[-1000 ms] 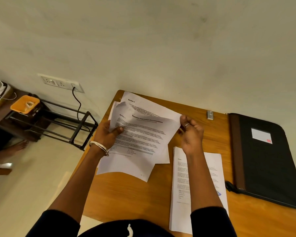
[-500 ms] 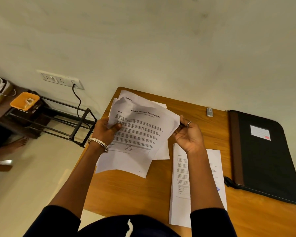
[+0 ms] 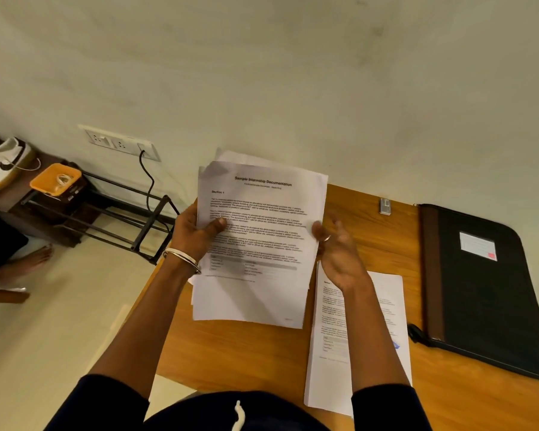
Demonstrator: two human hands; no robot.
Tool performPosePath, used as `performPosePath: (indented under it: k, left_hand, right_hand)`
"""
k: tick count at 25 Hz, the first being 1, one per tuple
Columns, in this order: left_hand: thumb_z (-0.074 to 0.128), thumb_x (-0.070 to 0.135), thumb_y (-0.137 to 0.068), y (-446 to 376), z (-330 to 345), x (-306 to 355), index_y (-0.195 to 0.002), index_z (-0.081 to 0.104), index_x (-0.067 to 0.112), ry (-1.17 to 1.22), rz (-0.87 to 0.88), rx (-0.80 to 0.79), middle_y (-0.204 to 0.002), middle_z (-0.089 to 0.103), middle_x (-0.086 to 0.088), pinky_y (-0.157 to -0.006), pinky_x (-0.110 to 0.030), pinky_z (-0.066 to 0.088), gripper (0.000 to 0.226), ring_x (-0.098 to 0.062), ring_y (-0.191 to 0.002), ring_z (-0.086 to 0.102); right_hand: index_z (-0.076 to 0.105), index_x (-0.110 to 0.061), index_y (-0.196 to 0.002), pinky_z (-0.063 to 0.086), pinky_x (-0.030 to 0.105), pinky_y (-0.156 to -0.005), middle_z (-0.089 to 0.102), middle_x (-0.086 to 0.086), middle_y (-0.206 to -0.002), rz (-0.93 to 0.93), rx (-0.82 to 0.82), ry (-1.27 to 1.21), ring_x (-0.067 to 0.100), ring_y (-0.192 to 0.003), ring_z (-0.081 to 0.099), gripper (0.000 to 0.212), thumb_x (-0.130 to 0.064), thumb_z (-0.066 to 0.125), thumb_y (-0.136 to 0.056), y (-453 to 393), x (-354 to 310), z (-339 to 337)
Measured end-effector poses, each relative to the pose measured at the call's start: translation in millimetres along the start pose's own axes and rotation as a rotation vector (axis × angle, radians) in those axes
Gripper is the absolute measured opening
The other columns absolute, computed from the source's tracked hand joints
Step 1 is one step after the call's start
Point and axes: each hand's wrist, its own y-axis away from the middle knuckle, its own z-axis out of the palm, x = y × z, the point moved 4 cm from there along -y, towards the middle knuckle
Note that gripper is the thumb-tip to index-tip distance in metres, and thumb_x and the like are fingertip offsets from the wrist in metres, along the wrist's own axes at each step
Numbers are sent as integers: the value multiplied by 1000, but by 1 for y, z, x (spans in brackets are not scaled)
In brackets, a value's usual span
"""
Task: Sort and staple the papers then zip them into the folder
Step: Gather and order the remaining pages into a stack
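A sheaf of printed papers (image 3: 259, 244) is lifted upright above the wooden table's left end, its top page headed "Sample Internship Documentation". My left hand (image 3: 196, 234) grips the sheaf's left edge, thumb on the front page. My right hand (image 3: 336, 247), wearing a ring, lies along the sheaf's right edge with its fingers loosely extended. A second stack of printed sheets (image 3: 383, 309) lies flat on the table under my right forearm. A small silver stapler (image 3: 385, 206) sits near the wall. The black zip folder (image 3: 483, 290) with a brown spine lies closed at the right.
The wooden table (image 3: 386, 244) stands against a pale wall. Left of it, on the floor, are a black metal rack (image 3: 112, 213), an orange box (image 3: 55, 181), a white shoe (image 3: 3, 166) and a person's bare foot (image 3: 28, 259). A wall socket with a black cable (image 3: 147, 175) is nearby.
The fanned, tilted sheets have been gathered into one squarer sheaf and raised upright toward the camera. My right hand let go of its pinch and opened against the right edge.
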Motion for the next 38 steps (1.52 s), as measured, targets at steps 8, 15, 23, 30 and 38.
performPosePath:
  k: [8,15,23,30,38]
  left_hand:
    - [72,8,-76,10,20,-3,-117,54,5,29,135,232,-109,64,-10,-80,-37,57,46,-25,-101,63]
    - [52,-3,-89,55,41,-53,-134,25,8,-187,-91,233,-113,46,0,-84,-37,48,54,-18,-104,47]
    - [42,-3,-92,62,53,-69,-125,28,0,-469,-81,169,-103,56,-15,-69,-33,44,36,-32,-93,57]
    - [46,11,-94,57,55,-95,-125,34,9,-554,-140,-40,-122,53,-11,-86,-39,52,33,-30,-109,54]
    - [44,39,-95,23,10,-146,-146,23,21,-1075,-212,-267,-156,16,-2,-116,-42,19,58,-25,-144,11]
  right_hand:
    - [56,-10,-121,58,28,-81,66,6,-113,-462,218,444,20,-105,63,36,-13,68,-87,12,-3,18]
    - [40,-10,-140,52,23,-87,58,11,-127,-260,165,710,26,-119,56,54,-7,61,-91,9,50,-16]
    - [42,-7,-137,47,30,-93,56,13,-131,-251,125,824,26,-121,54,42,-9,52,-96,7,59,-22]
    - [55,-1,-124,43,28,-83,63,17,-119,-293,327,749,28,-109,59,29,-4,54,-95,6,51,-40]
    - [59,-8,-122,47,33,-86,62,8,-114,-23,691,178,19,-92,60,36,8,54,-90,3,72,-72]
